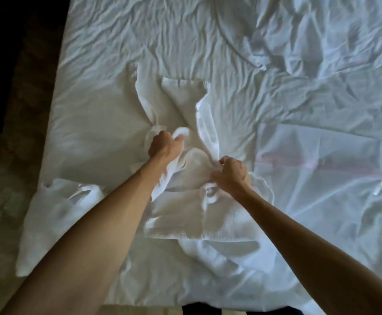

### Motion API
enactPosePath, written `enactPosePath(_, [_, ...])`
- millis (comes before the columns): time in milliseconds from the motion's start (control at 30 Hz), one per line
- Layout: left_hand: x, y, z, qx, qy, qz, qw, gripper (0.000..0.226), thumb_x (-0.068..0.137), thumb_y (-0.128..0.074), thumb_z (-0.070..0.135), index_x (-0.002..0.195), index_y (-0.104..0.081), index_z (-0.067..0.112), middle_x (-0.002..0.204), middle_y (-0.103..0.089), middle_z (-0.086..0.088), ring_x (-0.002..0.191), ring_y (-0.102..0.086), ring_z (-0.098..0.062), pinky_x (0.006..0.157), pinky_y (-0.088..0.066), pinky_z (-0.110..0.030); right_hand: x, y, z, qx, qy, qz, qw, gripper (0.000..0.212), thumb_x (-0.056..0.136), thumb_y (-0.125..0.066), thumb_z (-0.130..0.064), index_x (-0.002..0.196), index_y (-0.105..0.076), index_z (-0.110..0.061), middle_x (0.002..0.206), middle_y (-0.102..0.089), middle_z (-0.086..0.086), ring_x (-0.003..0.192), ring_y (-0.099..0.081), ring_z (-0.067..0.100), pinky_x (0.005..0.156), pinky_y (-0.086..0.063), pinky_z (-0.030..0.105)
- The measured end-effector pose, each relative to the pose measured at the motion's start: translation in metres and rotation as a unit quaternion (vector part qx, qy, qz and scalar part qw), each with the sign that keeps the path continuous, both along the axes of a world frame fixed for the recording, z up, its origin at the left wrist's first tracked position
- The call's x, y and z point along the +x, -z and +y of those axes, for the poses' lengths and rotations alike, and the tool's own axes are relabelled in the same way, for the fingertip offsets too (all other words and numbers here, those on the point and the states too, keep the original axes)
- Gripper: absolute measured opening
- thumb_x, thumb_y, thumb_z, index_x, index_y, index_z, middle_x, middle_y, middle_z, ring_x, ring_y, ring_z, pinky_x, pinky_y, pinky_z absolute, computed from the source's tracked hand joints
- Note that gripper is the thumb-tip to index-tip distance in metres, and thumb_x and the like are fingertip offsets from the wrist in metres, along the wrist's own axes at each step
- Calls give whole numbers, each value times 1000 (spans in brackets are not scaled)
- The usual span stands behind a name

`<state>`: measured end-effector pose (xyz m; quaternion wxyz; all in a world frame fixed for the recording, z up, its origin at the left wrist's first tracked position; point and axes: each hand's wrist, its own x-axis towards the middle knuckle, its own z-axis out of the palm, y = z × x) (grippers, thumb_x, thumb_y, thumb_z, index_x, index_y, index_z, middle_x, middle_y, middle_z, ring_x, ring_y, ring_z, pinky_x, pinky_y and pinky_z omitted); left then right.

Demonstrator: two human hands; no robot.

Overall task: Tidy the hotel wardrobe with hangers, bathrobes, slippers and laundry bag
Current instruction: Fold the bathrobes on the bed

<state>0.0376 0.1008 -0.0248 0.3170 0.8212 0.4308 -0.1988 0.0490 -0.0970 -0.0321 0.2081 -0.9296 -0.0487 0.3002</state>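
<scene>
Bathrobe (185, 214) of white waffle-weave cotton lies spread across the middle of the frame on a bed (140, 42), its fabric bunched and folded, one sleeve or panel reaching up toward the centre in a tapered wedge with a squared end. Left hand (165, 145) curls round a soft roll of the robe's cloth just left of centre. Right hand (231, 172), lower and to the right, pinches another gathered fold of the same robe; both arms are bare. Beneath everything, the bed sheet is thin, white and heavily creased. At the right of the frame lies a flat, translucent mesh laundry bag (317, 178), rectangular, with a faint pink stripe across it. In the upper right a crumpled white duvet (322, 42) heaps in loose ridges.
</scene>
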Motion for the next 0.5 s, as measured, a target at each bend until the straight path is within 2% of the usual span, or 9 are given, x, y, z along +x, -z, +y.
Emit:
enactPosePath(67, [8, -22, -6, -17, -27, -62, 998, 49, 95, -53, 47, 112, -70, 5, 106, -71, -11, 97, -65, -32, 79, -49, -31, 24, -7, -10, 23, 25, -26, 999, 14, 74, -58, -13, 82, -70, -10, 72, -62, 9, 79, -64, 35, 62, -37, 27])
enactPosePath(133, [20, -56, -17, -58, -30, -111, 992, 36, 93, -58, 42, 86, -71, 9, 80, -66, -4, 76, -62, -26, 64, -42, -29, 52, -17, -29, 34, 43, -73, 996, 15, 78, -56, -14, 78, -68, -8, 76, -64, 17, 82, -63, 40, 64, -35, 28])
enactPosePath(167, [27, -74, -23, -87, -22, -127, 988, 34, 92, -61, 41, 76, -68, 11, 73, -63, -2, 70, -60, -23, 62, -41, -29, 67, -23, -42, 35, 51, -94, 994, 16, 79, -55, -16, 79, -68, -7, 81, -66, 21, 85, -63, 43, 65, -35, 30])
enactPosePath(200, [35, -92, -30, -115, -7, -144, 983, 34, 90, -63, 41, 74, -66, 12, 71, -64, -2, 68, -61, -22, 61, -40, -29, 82, -31, -56, 37, 58, -115, 991, 19, 78, -54, -19, 80, -68, -6, 86, -67, 24, 87, -63, 45, 65, -36, 31])
enactPosePath(267, [51, -120, -45, -155, 34, -175, 972, 33, 89, -66, 40, 80, -69, 8, 75, -66, -7, 69, -62, -20, 63, -40, -29, 114, -50, -84, 39, 63, -160, 984, 29, 73, -48, -25, 81, -67, -5, 88, -67, 26, 89, -63, 45, 66, -40, 34])
enactPosePath(333, [67, -144, -66, -159, 76, -196, 965, 27, 92, -66, 37, 81, -66, 12, 72, -59, -6, 64, -55, -16, 59, -36, -27, 146, -73, -107, 33, 74, -194, 978, 29, 70, -45, -25, 78, -65, -6, 86, -65, 26, 87, -63, 45, 66, -41, 35])
enactPosePath(400, [80, -162, -88, -152, 101, -217, 959, 27, 94, -65, 34, 76, -59, 15, 64, -50, 2, 57, -47, -11, 50, -32, -22, 171, -95, -125, 27, 79, -224, 971, 29, 67, -42, -24, 75, -62, -5, 84, -64, 27, 85, -62, 45, 65, -42, 36])
enactPosePath(500, [89, -175, -120, -139, 130, -236, 953, 46, 97, -62, 31, 58, -41, 21, 44, -34, 18, 40, -33, -1, 42, -26, -18, 192, -119, -155, 42, 95, -240, 965, 42, 60, -39, -24, 83, -64, 1, 84, -62, 30, 83, -61, 44, 64, -50, 42])
